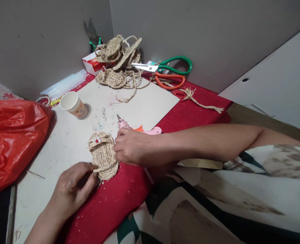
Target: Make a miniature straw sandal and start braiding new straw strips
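A small woven straw slipper (104, 154) lies flat near the table's front edge, with white beads and a red one on its toe strap. My left hand (75, 184) is closed at the heel end, thumb and fingers pinching a braided straw cord (106, 168) that crosses the slipper. My right hand (129, 146) is closed at the slipper's right edge; its fingertips are partly hidden, and they seem to grip that side. Just behind the right hand lies a pink glue gun (123, 123) with an orange trigger, its nozzle pointing up and left.
Beyond stand a paper cup (73, 104) and a heap of straw slippers and cords (119, 57). Large scissors (162, 69) with green and orange handles lie right of the heap. Clear glue sticks (65, 83) and a red plastic bag (15, 142) are at left. Grey walls enclose the back.
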`<state>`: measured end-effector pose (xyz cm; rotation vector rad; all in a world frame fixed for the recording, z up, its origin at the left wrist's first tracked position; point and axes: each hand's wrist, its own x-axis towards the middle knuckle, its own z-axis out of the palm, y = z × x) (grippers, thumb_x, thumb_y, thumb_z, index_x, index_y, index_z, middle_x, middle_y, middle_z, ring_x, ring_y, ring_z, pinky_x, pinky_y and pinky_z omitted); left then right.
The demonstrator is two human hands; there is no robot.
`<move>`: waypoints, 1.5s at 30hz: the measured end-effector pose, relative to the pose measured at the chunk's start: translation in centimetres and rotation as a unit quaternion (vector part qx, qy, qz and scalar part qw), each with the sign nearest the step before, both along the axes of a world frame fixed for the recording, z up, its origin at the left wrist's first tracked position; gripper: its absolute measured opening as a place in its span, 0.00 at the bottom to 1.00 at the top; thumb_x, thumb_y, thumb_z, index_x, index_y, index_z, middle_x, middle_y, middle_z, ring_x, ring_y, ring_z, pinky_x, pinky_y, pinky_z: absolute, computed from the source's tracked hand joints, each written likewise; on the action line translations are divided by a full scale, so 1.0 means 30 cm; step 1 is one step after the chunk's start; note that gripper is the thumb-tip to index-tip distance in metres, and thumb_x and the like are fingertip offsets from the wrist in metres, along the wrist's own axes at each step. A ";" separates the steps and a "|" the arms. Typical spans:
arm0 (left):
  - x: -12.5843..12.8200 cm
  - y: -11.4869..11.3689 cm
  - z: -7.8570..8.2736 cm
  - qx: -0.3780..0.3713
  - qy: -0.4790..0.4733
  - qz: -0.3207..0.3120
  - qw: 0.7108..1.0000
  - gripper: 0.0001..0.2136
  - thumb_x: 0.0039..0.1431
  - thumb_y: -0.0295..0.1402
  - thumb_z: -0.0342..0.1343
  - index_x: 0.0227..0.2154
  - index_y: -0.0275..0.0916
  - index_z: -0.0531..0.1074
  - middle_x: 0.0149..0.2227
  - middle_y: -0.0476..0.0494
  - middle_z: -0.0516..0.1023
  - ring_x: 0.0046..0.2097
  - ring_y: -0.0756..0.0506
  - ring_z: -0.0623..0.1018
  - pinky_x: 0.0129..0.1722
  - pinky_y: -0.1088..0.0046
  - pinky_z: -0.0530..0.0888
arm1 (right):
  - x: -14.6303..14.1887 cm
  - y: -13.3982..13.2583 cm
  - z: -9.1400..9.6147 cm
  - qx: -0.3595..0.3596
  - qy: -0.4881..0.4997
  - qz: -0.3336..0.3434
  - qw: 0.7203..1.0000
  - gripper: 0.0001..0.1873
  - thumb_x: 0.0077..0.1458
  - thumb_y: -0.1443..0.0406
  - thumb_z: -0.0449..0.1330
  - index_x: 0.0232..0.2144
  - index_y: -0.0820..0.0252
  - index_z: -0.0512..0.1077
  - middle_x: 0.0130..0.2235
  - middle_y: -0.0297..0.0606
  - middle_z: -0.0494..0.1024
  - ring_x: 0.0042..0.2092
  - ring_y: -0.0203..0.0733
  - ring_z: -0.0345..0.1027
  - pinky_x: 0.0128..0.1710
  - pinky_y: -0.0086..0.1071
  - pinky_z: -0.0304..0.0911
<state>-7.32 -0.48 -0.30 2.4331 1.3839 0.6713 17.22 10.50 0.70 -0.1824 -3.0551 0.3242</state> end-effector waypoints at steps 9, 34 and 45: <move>0.001 -0.004 0.000 -0.024 0.021 0.015 0.999 0.08 0.57 0.25 0.57 0.39 0.40 0.69 0.33 0.48 0.77 0.33 0.50 0.77 0.34 0.77 0.72 | -0.004 0.006 0.008 0.009 -0.003 0.004 1.000 0.10 0.59 0.70 0.55 0.27 0.63 0.74 0.32 0.39 0.76 0.36 0.41 0.60 0.40 0.39 0.42; 0.067 0.024 0.102 -0.302 -0.217 0.336 0.866 0.23 0.50 0.55 0.58 0.25 0.36 0.72 0.21 0.46 0.73 0.21 0.49 0.70 0.22 0.74 0.67 | 0.012 0.004 0.042 0.046 -0.001 0.016 0.999 0.09 0.62 0.70 0.55 0.32 0.64 0.75 0.34 0.41 0.77 0.38 0.43 0.63 0.38 0.40 0.43; 0.214 0.007 0.129 -0.394 -0.490 0.373 0.682 0.24 0.46 0.56 0.60 0.33 0.38 0.72 0.30 0.43 0.79 0.34 0.40 0.79 0.33 0.61 0.76 | 0.017 0.001 0.047 0.015 0.046 0.002 0.999 0.11 0.61 0.72 0.55 0.29 0.63 0.74 0.33 0.41 0.77 0.37 0.43 0.63 0.35 0.40 0.44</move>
